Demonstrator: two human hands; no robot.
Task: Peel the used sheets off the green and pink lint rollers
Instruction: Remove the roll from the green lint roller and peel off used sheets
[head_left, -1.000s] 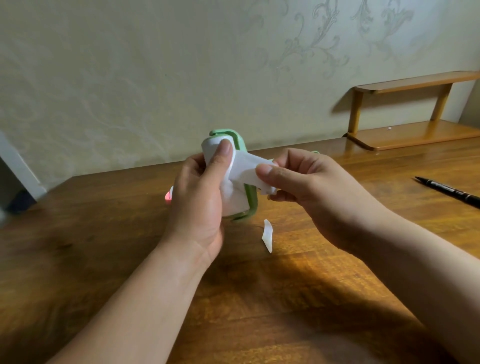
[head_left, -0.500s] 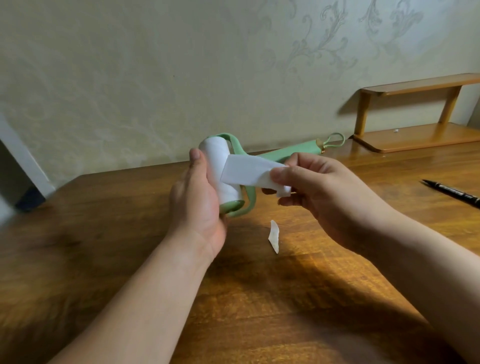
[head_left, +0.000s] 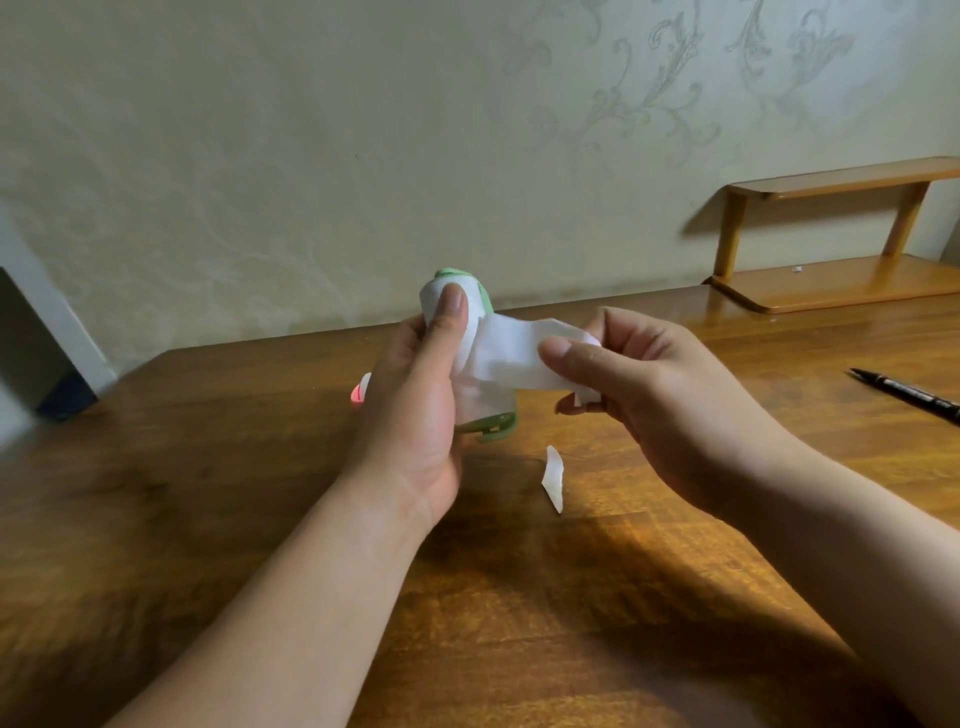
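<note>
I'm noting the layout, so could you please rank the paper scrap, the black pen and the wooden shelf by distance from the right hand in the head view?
1. Paper scrap: on the table just left of and below the right hand.
2. Black pen: on the table, to the right.
3. Wooden shelf: far right, against the wall.

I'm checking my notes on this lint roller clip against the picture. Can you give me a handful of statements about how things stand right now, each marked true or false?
1. The left hand holds the green lint roller up off the table. True.
2. The right hand is empty. False: it pinches the sheet that is partly peeled from the roll.
3. A small white scrap lies on the table below the hands. True.
4. The black pen lies on the wooden shelf. False: it lies on the table, at the right edge.
5. The sheet has come fully off the roll. False: it still joins the roll under the left thumb.
</note>
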